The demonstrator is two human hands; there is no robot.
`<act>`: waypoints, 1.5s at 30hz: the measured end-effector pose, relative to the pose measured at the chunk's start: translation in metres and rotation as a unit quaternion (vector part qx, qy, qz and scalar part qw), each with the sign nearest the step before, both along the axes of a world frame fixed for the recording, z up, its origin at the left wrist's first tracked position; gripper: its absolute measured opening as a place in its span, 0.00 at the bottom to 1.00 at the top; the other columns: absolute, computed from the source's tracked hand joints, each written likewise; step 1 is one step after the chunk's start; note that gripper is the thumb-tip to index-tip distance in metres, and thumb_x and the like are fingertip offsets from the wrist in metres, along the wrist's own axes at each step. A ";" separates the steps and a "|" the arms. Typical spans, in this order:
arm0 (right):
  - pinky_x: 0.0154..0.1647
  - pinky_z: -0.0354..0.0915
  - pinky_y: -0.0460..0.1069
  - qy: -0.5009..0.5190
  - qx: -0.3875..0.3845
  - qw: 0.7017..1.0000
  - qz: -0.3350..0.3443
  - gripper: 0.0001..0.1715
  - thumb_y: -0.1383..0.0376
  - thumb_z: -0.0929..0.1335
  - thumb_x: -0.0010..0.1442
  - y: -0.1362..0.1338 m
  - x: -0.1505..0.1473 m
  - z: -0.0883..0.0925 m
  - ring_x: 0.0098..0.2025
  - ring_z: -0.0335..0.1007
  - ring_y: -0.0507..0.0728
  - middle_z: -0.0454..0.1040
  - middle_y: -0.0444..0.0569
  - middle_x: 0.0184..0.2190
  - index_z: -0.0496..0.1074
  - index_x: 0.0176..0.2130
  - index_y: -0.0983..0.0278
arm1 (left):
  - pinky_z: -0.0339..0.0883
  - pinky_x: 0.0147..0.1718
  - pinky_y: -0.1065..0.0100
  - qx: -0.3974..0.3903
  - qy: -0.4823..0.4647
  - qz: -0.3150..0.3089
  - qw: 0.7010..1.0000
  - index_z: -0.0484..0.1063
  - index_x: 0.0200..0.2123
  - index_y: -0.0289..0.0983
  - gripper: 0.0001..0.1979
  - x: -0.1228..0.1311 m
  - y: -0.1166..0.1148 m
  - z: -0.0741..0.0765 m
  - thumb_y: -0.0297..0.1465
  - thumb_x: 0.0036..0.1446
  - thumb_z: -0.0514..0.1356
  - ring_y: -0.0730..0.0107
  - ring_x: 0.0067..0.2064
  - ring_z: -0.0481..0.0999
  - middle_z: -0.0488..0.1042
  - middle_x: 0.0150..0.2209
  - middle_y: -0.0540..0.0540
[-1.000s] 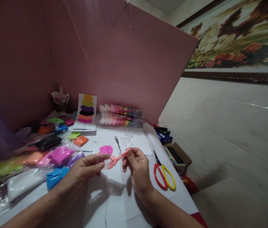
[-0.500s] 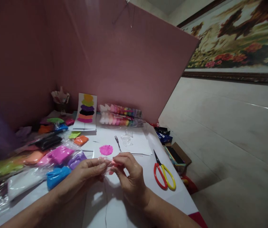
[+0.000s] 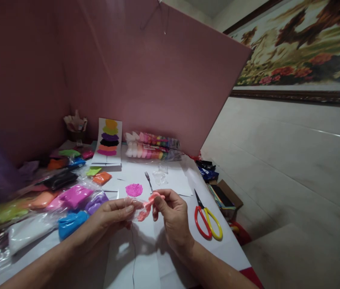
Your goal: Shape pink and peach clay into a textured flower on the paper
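Note:
My left hand pinches a small clear plastic bag over the white paper. Salmon-pink modelling clay stretches from the bag to my right hand, whose thumb and fingers are closed on it. Just beyond my hands a flattened, ridged disc of bright pink clay lies on the paper. A small fork rests to the right of that disc, its tines pointing away from me.
Scissors with red and yellow handles lie at right. Bagged clay packets crowd the left side. At the back are a card with coloured layers, packs of clay and a crumpled clear wrapper.
My right hand has moved slightly right, drawing the salmon-pink clay out into a longer strip from the bag. My left hand stays almost where it was.

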State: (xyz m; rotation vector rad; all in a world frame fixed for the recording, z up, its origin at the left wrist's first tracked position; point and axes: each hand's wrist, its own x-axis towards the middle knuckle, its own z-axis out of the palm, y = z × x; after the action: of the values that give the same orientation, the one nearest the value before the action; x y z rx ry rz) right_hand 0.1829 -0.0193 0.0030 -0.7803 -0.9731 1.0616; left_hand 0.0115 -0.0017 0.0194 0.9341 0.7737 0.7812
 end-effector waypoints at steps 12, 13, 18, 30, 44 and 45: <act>0.32 0.64 0.47 -0.181 0.121 0.973 -0.071 0.06 0.64 0.68 0.62 -0.010 0.004 0.005 0.32 0.67 0.52 0.74 0.47 0.35 0.74 0.41 0.60 | 0.62 0.38 0.67 0.137 0.108 -0.006 0.985 0.81 0.38 0.42 0.15 0.000 -0.001 -0.001 0.40 0.46 0.69 0.64 0.38 0.72 0.79 0.36 0.48; 0.36 0.65 0.49 -0.229 0.168 0.956 -0.076 0.07 0.67 0.68 0.62 -0.012 0.003 0.006 0.36 0.69 0.53 0.74 0.47 0.36 0.74 0.42 0.59 | 0.62 0.38 0.67 0.152 0.103 -0.020 0.983 0.81 0.37 0.42 0.14 0.000 -0.001 -0.003 0.40 0.46 0.69 0.63 0.39 0.72 0.79 0.36 0.48; 0.43 0.65 0.54 -0.387 0.329 0.859 -0.068 0.15 0.75 0.67 0.59 -0.016 0.001 0.010 0.39 0.69 0.56 0.76 0.48 0.37 0.74 0.43 0.59 | 0.64 0.44 0.60 0.203 0.078 -0.095 0.971 0.81 0.37 0.42 0.13 -0.002 0.001 -0.009 0.41 0.50 0.66 0.55 0.44 0.73 0.80 0.38 0.46; 0.44 0.65 0.56 -0.402 0.337 0.848 -0.077 0.15 0.75 0.66 0.59 -0.020 0.001 0.014 0.39 0.69 0.57 0.77 0.49 0.37 0.72 0.43 0.60 | 0.60 0.32 0.67 0.488 0.189 -0.026 0.852 0.77 0.30 0.40 0.09 -0.001 0.001 -0.015 0.30 0.58 0.56 0.65 0.34 0.68 0.69 0.29 0.48; 0.43 0.67 0.56 -0.365 0.314 0.871 -0.099 0.14 0.74 0.64 0.62 -0.024 0.004 0.019 0.40 0.70 0.57 0.75 0.49 0.36 0.71 0.44 0.60 | 0.58 0.30 0.67 0.614 0.190 -0.015 0.765 0.73 0.39 0.41 0.13 -0.001 0.000 -0.015 0.23 0.60 0.51 0.66 0.32 0.66 0.66 0.29 0.48; 0.43 0.67 0.56 -0.350 0.303 0.878 -0.123 0.14 0.75 0.63 0.62 -0.024 0.005 0.019 0.40 0.70 0.57 0.74 0.50 0.37 0.70 0.44 0.60 | 0.58 0.31 0.67 0.612 0.189 -0.018 0.767 0.73 0.41 0.42 0.14 -0.001 -0.001 -0.014 0.22 0.60 0.50 0.66 0.33 0.66 0.66 0.30 0.48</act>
State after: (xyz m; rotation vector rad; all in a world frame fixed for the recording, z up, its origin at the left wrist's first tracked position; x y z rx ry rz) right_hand 0.1877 -0.0438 0.0217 -0.7331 -1.6624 0.1810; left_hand 0.0109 -0.0023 0.0058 2.3421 0.5088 1.0793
